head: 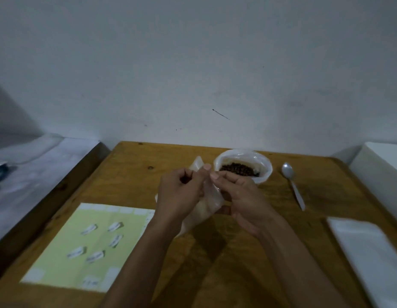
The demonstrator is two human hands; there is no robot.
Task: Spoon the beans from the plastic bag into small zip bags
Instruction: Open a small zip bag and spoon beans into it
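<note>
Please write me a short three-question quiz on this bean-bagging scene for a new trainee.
1. True or false: the spoon lies untouched on the table.
2. What do the left hand and right hand hold? A) small zip bag B) label sheet C) spoon
3. Fill in: the beans sit in an open plastic ____.

Key: 1 true; 2 A; 3 bag.
</note>
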